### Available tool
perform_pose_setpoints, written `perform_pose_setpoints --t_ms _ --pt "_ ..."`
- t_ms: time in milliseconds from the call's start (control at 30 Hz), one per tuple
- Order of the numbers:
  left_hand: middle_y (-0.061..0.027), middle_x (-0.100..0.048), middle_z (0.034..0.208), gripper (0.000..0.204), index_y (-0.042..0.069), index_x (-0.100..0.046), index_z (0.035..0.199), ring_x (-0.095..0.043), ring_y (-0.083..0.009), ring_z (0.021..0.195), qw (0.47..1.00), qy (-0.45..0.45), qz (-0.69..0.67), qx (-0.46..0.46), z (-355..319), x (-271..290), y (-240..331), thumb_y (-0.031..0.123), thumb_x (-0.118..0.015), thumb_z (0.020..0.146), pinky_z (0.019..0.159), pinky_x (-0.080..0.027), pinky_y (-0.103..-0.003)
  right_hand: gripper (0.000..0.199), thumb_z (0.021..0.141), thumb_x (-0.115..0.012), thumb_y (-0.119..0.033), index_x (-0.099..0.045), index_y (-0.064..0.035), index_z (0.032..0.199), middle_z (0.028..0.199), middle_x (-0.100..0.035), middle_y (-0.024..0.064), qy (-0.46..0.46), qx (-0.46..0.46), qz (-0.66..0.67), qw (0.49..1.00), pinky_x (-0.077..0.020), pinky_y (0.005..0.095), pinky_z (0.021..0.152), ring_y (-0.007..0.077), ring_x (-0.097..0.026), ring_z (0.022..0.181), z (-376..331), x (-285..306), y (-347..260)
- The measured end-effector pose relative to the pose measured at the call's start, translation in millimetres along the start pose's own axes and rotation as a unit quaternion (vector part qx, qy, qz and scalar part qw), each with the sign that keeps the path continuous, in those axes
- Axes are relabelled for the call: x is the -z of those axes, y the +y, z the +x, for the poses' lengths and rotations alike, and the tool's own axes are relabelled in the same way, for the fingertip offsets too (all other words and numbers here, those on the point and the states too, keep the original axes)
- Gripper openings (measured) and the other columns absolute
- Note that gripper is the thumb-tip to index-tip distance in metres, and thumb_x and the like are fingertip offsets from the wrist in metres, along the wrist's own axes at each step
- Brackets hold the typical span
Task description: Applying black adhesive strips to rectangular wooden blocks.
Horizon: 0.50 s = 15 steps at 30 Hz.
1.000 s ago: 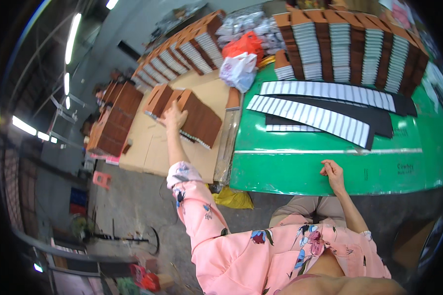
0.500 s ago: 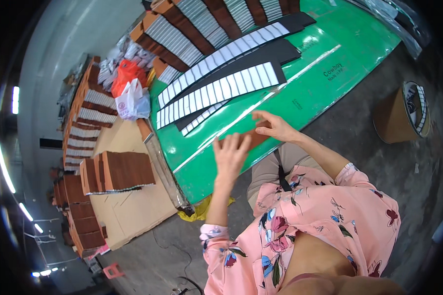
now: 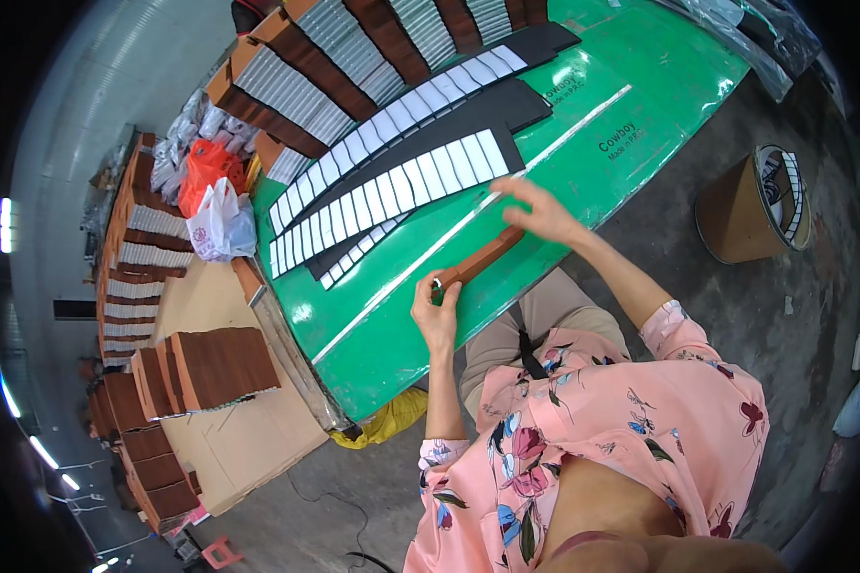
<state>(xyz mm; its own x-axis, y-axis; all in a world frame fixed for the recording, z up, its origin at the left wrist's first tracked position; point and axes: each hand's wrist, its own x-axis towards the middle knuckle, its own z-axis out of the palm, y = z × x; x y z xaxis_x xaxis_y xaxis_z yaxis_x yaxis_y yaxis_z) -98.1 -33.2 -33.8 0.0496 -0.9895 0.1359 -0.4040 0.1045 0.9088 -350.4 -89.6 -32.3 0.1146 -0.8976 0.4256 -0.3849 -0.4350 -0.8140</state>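
Held a long brown bar (image 3: 483, 258) by its two ends, just above the near edge of the green table (image 3: 640, 124). Pinched the nearer end between thumb and bent fingers of the left hand (image 3: 437, 313), tips pressed together round a pale spot at the bar's end. Laid the right hand (image 3: 545, 212) over the farther end, fingers loosely spread across the top; could not tell whether gripping there or merely resting, the thumb being hidden. Looked like a step of bringing the bar to the table and lining it up, not yet set down flat. Judged that the next move called for both ends kept level and the bar kept straight, with room left short of the rows of white tiles on black strips (image 3: 401, 186) lying just beyond the fingertips. Farther past those rows, saw slanted stacks of brown and grey pieces (image 3: 296, 86) along the table's far side. Well off to the left of the left fingers, saw brown stacks (image 3: 225, 368) standing on flattened cardboard (image 3: 248, 439), and an orange bag (image 3: 205, 162) beside a white bag (image 3: 222, 224). Out to the right of the right fingers, saw a round cardboard drum (image 3: 736, 205) on the grey concrete floor (image 3: 793, 306).
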Motion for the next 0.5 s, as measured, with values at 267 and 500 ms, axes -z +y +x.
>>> perform_pose_setpoints --t_ms 267,500 --pt "-0.0041 -0.055 0.086 0.025 0.002 -0.06 0.1 -0.048 -0.0146 0.071 0.998 0.026 0.036 -0.054 -9 -16 2 0.009 -0.068 0.078 0.065 -0.041 -0.027 0.05 0.075 -0.07 -0.023 -0.052 -0.0041 0.119 0.107 -0.063 0.0101 0.11 -0.334 -0.189 0.917 -0.049 0.0343 0.078 0.022 -0.062 0.093 59 19 60" --pt "-0.0089 -0.058 0.091 0.029 0.003 -0.059 0.103 -0.053 -0.0193 0.076 0.999 0.022 0.018 -0.036 -4 -20 4 0.011 -0.069 0.078 0.068 -0.043 -0.029 0.046 0.071 -0.074 -0.021 -0.058 -0.0103 0.112 0.082 -0.069 0.0022 0.137 -0.327 -0.001 0.935 -0.0494 0.0313 0.073 0.0193 -0.065 0.08 94 16 84"
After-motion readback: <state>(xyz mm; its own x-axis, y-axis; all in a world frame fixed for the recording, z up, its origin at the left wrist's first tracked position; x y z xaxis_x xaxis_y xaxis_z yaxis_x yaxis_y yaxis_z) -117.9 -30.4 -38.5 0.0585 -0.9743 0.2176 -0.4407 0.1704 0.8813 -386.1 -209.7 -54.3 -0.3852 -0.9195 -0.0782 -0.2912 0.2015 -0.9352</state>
